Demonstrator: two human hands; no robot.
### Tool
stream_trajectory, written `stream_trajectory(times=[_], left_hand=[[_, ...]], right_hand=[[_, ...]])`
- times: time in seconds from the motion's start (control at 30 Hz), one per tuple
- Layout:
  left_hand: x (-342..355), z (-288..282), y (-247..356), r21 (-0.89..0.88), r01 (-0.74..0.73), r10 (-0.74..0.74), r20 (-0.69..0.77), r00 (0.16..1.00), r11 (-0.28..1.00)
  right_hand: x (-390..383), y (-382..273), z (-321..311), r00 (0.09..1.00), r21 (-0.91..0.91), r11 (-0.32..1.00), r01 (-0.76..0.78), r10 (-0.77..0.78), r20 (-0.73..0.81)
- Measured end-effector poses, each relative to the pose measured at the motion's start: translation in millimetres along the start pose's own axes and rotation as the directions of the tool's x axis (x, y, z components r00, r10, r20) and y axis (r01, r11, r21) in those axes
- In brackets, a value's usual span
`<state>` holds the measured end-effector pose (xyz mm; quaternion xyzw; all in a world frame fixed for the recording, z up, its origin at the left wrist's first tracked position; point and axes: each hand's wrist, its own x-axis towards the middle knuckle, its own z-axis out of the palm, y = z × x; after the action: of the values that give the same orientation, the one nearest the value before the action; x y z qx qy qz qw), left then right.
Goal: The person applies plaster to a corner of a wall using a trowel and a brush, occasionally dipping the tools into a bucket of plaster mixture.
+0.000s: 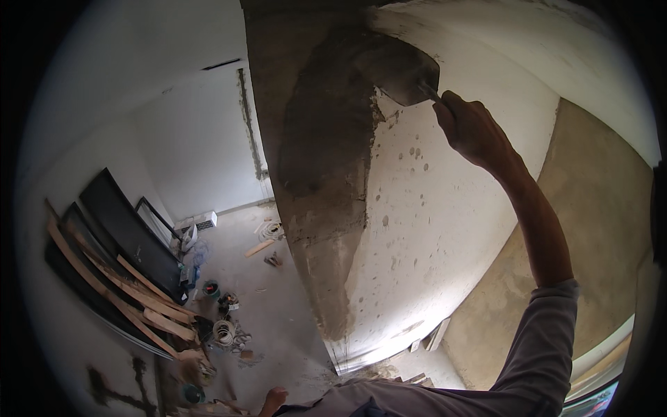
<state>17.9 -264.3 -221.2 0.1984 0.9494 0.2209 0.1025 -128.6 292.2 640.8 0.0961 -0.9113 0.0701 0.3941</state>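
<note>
My right hand (465, 128) grips the handle of a metal trowel (410, 76) high up, its blade against dark, wet-looking mortar (319, 125) on the wall beside me. Right of that dark band the wall is pale (424, 236), with mortar spots and a ragged edge along the mortar. At the bottom of the view a small part of my left hand (274, 398) shows low by my body, its fingers curled; whatever they hold, if anything, cannot be made out.
At lower left, dark panels (125, 222) and timber boards (160, 323) lean on a white wall. Buckets (210, 288), coiled material (224, 333) and debris lie on the floor (278, 313). A brownish plastered wall (583, 201) stands at right, with boards (436, 336) low near it.
</note>
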Motion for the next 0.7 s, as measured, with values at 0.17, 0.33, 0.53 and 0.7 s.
stream_trajectory(times=[0.17, 0.33, 0.53, 0.7], left_hand=[[-42.1, -5.0, -13.9, 0.034, -0.237, 0.239, -0.107, 0.965, 0.971], [-73.2, -8.9, -15.1, 0.299, -0.167, 0.124, 0.158, 0.980, 0.939], [-40.7, -38.6, -24.2, 0.333, -0.196, 0.154, 0.148, 0.977, 0.922], [-68.9, -14.1, -1.0, -0.458, 0.399, -0.367, 0.162, 0.916, 0.794]], right_hand=[[-55.9, 15.1, 8.1, 0.974, 0.226, 0.947, -0.227, 0.227, 0.023], [-115.5, 0.4, 68.9, 0.992, 0.376, 0.925, -0.046, 0.000, 0.123], [-95.9, 0.7, 138.1, 0.983, 0.230, 0.973, 0.028, -0.068, 0.169], [-121.0, 53.6, 118.0, 0.995, 0.096, 0.990, -0.099, 0.095, 0.043]])
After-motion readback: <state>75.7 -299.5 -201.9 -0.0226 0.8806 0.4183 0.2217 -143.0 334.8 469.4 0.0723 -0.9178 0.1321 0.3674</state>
